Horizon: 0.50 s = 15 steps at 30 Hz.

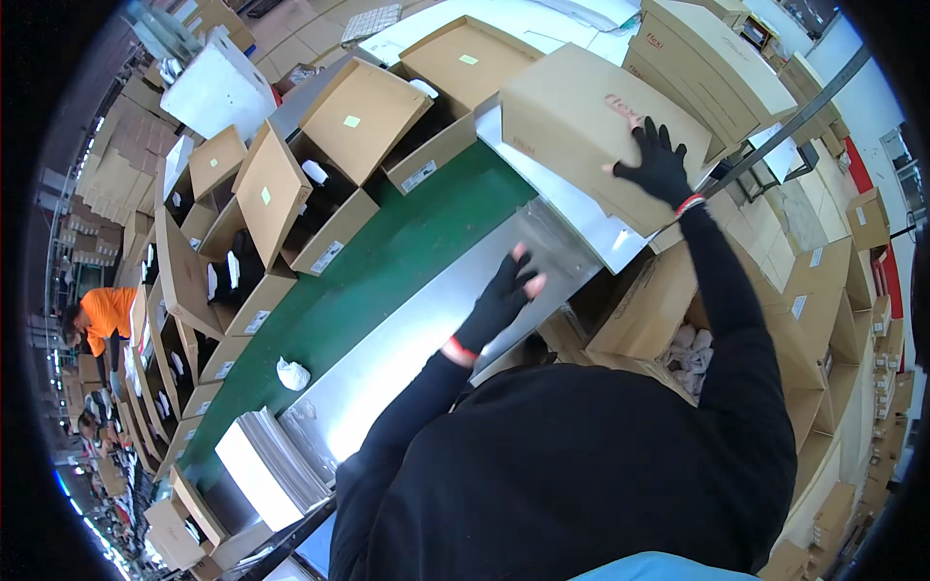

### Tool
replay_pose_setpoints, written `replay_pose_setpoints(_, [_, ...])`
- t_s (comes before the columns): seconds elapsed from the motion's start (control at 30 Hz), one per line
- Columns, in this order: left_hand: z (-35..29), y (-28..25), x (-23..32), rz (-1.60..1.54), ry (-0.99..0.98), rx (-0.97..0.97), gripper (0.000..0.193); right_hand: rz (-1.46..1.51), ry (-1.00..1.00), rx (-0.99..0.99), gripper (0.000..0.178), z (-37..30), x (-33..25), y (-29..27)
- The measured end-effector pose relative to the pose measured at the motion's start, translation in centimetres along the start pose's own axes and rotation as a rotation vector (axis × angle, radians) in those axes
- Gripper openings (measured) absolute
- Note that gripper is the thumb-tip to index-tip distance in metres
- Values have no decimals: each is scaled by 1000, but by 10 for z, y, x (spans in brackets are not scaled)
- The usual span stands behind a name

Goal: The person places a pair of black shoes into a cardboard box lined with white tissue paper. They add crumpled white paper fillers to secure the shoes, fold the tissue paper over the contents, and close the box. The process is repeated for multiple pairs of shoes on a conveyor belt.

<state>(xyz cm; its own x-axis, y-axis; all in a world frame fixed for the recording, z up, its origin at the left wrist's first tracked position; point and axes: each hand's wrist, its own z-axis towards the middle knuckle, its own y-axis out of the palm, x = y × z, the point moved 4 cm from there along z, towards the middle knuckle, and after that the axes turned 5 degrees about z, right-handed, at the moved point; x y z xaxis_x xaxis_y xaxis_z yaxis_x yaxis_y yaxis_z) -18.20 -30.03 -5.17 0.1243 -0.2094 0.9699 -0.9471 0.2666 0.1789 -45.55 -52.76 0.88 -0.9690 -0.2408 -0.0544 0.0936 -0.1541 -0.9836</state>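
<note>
My right hand (660,160), in a black fingerless glove, lies flat on the top of a closed brown cardboard box (581,126) that rests on the metal shelf (581,218) beside the green conveyor belt (387,261). My left hand (506,295), gloved the same way, hovers with fingers spread over the metal ledge (407,339) and holds nothing. A small white wrapped bundle (292,374) lies on the belt to the left.
Several open shoe boxes (320,184) with dark shoes line the far side of the belt. A stack of white sheets (266,465) sits at the ledge's left end. An open carton (668,320) of white items stands to my right. A person in orange (102,320) works far left.
</note>
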Motion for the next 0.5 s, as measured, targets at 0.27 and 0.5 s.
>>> replay_pose_setpoints(0.27, [-172,-82,-102,-91,-500,433,68,-43,277,-69,101,47,-11,6])
replay_pose_setpoints(0.5, [-224,-120,-110,-220,-373,737,69,-41,387,60,90,65,1,6])
